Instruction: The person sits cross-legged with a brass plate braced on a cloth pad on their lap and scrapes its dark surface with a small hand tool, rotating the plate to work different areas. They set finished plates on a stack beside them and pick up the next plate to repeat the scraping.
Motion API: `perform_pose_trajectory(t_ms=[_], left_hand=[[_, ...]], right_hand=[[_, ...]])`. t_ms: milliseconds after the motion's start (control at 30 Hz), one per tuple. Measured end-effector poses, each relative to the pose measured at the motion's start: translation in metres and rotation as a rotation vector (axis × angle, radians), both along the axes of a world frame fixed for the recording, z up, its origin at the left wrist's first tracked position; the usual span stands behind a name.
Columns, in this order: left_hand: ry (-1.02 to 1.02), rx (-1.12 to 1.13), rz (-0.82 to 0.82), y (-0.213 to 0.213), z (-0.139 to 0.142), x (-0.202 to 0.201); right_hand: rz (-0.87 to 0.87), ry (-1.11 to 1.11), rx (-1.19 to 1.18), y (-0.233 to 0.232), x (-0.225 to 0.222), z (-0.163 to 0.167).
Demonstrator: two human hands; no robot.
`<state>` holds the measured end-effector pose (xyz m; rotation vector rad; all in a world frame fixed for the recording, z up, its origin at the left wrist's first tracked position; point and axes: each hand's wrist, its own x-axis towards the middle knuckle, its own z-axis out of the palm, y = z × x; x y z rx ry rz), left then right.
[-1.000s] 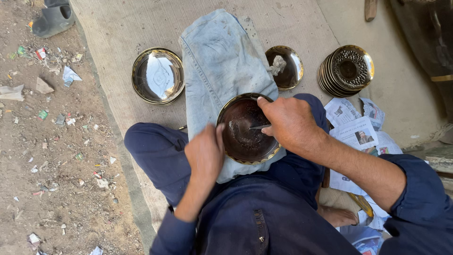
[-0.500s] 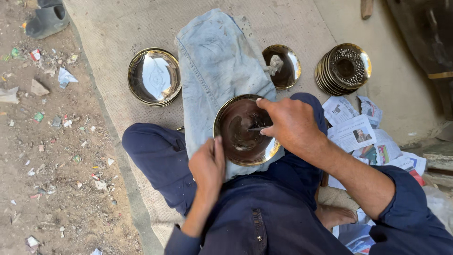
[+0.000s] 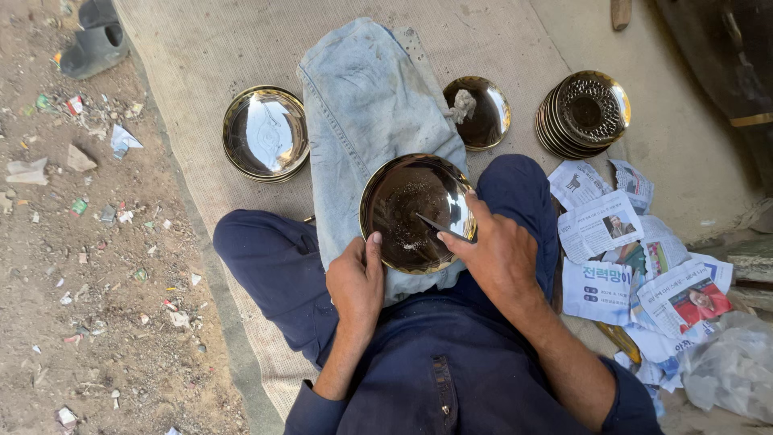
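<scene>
Outdoors, a woven mat (image 3: 201, 48) covers the ground beside littered bare dirt (image 3: 88, 266), and the person sits on it in dark blue clothes. Over the lap lies a faded denim cloth (image 3: 362, 105), and on it rests a round brass plate (image 3: 407, 211), tilted a little toward the person.

At the plate's near-left rim, the left hand (image 3: 356, 283) steadies it, thumb pressed on the edge and fingers curled underneath. A thin pointed metal tool (image 3: 432, 222) is pinched in the fingers of the right hand (image 3: 495, 254), tip touching the plate's dark inner face.

Farther out on the mat lie 2 more brass plates: a shiny one (image 3: 266, 133) left of the cloth, and a smaller one (image 3: 477, 113) to the right with a grey lump in it. Beyond that stands a stack of patterned plates (image 3: 584, 113). Crumpled newspapers (image 3: 628, 258) lie at the right, and a dark shoe (image 3: 93, 44) at top left.
</scene>
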<state>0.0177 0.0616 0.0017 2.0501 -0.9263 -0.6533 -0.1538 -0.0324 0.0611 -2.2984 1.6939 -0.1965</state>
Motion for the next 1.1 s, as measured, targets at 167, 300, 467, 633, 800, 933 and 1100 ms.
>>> perform_pose_trajectory(t_ms=[167,300,467,633,800,933,1100], left_hand=[[0.198,-0.009,-0.044,-0.009,0.005,0.014],[0.208,-0.344,0.130,-0.001,-0.014,0.045],[0.197,-0.559,0.504,-0.005,-0.067,0.120],[0.134,-0.420,0.763,-0.060,-0.111,0.170],[0.236,-0.194,0.579,-0.093,-0.115,0.182],[0.199,0.108,0.295,-0.081,-0.107,0.180],[-0.528,0.020,0.128,-0.011,-0.093,0.147]], right_hand=[[-0.180,-0.552,0.120,0.007,-0.044,-0.035],[-0.301,-0.790,-0.004,-0.010,-0.097,-0.086],[-0.500,-1.036,0.056,-0.036,-0.139,-0.160],[-0.577,-0.910,0.012,-0.049,-0.124,-0.177],[-0.560,-0.679,-0.045,-0.056,-0.115,-0.166],[-0.431,-0.588,-0.215,-0.080,-0.113,-0.170],[-0.500,-0.589,-0.137,-0.176,-0.089,-0.185]])
